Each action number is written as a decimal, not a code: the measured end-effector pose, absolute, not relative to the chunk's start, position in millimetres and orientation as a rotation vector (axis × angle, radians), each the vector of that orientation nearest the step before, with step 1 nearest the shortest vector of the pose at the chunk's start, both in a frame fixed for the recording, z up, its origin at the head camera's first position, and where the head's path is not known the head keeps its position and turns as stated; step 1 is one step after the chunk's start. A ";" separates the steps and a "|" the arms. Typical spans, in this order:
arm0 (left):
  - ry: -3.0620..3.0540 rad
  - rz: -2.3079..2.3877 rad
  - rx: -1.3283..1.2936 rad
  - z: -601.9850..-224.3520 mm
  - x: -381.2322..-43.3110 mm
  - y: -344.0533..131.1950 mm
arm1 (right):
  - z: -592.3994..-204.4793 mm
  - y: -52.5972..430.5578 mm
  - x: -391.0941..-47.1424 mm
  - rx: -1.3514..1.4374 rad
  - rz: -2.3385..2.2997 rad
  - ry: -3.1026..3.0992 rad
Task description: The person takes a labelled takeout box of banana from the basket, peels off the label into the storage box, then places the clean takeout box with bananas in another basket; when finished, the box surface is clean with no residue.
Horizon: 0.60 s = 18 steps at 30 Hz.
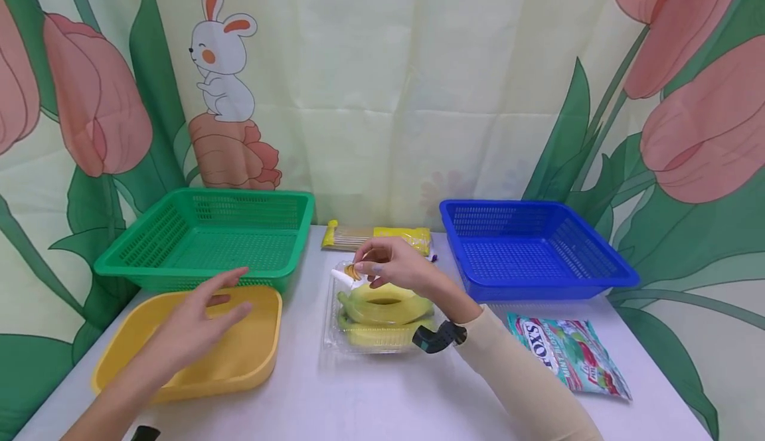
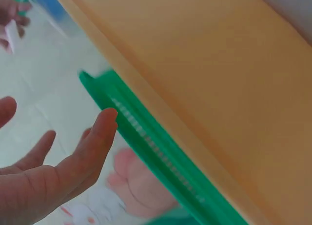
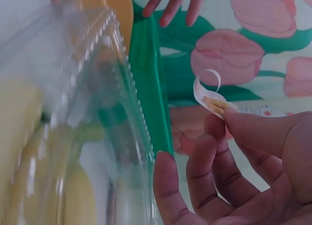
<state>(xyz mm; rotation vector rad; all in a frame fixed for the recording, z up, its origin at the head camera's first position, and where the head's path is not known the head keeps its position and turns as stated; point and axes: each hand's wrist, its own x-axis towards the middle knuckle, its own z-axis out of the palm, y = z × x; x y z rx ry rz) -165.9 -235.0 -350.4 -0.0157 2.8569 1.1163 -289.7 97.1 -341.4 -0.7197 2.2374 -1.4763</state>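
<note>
My right hand [image 1: 394,265] is above the back of a clear plastic clamshell box [image 1: 332,343], which holds bananas [image 1: 385,308]. Between thumb and index finger it pinches a white sticker [image 3: 210,99] with a yellow banana picture; the sticker's loose end curls up in the right wrist view. My left hand [image 1: 197,321] hovers over the yellow tray [image 1: 263,361], fingers spread and thumb apart, holding nothing. In the left wrist view its fingers show beside the tray and the green basket's edge.
Behind the yellow tray stands a green basket [image 1: 239,273]. A blue basket [image 1: 538,291] stands at the back right, with a Fox's candy bag [image 1: 574,354] in front of it. A yellow packet of sticks [image 1: 406,235] lies behind the box. A printed curtain [image 1: 382,95] hangs at the back.
</note>
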 end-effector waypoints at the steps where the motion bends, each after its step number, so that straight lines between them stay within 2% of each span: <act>1: 2.865 1.099 -0.019 -350.9 -165.5 -242.9 | -341.4 93.5 -288.4 -0.726 -1.474 2.235; 11: 2.893 0.912 -0.054 -344.5 -165.1 -319.7 | -346.7 56.5 -284.9 -0.845 -1.401 2.238; 18: 2.766 0.853 -0.139 -353.5 -171.7 -361.1 | -352.6 35.1 -284.2 -0.884 -1.335 2.249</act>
